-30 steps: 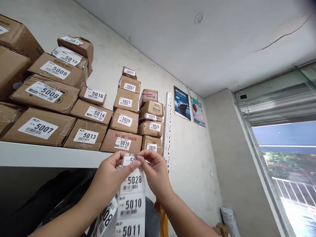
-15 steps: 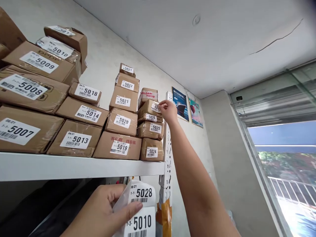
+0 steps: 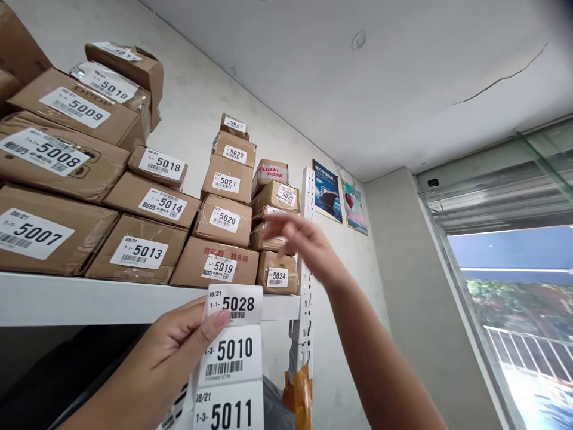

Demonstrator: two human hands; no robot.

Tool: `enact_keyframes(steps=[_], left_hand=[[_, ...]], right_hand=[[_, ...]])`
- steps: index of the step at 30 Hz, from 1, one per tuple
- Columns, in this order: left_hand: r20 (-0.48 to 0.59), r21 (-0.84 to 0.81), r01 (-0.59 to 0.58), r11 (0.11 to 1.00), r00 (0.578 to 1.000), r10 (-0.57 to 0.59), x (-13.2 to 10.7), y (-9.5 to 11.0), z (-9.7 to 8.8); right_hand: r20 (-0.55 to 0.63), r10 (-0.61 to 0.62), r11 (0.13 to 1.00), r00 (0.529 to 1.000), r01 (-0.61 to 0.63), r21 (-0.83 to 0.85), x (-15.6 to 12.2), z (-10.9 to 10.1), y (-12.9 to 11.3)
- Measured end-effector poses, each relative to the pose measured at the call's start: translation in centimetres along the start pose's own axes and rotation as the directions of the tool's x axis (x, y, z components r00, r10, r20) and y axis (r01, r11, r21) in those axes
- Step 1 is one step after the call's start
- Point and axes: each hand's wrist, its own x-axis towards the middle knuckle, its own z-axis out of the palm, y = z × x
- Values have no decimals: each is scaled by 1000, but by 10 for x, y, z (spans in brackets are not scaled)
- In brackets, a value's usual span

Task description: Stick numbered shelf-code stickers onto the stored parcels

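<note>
My left hand (image 3: 172, 352) pinches a strip of white printed labels (image 3: 239, 343), thumb on the front. The numbers 5028, 5010 and 5011 show on it from top to bottom. In front of the right-hand stack of cartons, my right hand (image 3: 308, 248) is raised with fingers apart, slightly blurred, holding nothing visible. It partly hides two middle boxes of that stack. Above it sits a carton with a 5027 label (image 3: 283, 196), below a red-printed carton (image 3: 272, 171). At the bottom of the stack is the carton numbered 5024 (image 3: 277, 272).
Several labelled cartons, such as 5019 (image 3: 215, 263) and 5013 (image 3: 138, 248), stand in stacks along a white shelf (image 3: 107, 298). A perforated white upright (image 3: 308, 280) bounds the shelf's right end. Orange tape or wrapping (image 3: 302, 397) hangs lower down. A bright doorway (image 3: 514, 298) is at right.
My right hand has left the upper carton, whose 5027 label now shows fully, and moved down with fingers spreading. My left hand has raised the label strip, bringing 5011 into view.
</note>
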Motion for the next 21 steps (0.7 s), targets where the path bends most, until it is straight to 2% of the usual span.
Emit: enact_keyframes(steps=[2,3,5,8,11,14,16,18,21], left_hand=[[7,55,-34,998,999,33,7,-1,-3],[-15,89,-50,995,999,51,11,-1,-4],[-100,178,-99,979,988,118,17,-1,-3],[-214,332,-162,929,946,242,19,0,2],[-271,445,-192,875,902,336,16,1,7],[-263,512,-258,819,861,435,14,0,8],[-243,504,-260,823,872,425,14,-1,7],[-227,467,-209,859,911,345,15,-2,3],[-217,410,-140,901,945,246,16,-1,-3]], right_hand=[[167,63,989,984,-84,125,-29,24,-8],[185,96,978,978,-127,166,-39,33,-9],[134,174,951,976,-202,235,-50,47,-7],[26,296,899,955,-288,331,-51,54,-2],[25,397,831,917,-371,415,-51,55,-4],[68,458,741,886,-423,522,-58,59,-10],[120,489,667,864,-459,588,-63,61,-10],[173,508,607,844,-493,624,-66,62,-6],[154,510,619,846,-485,617,-64,63,4]])
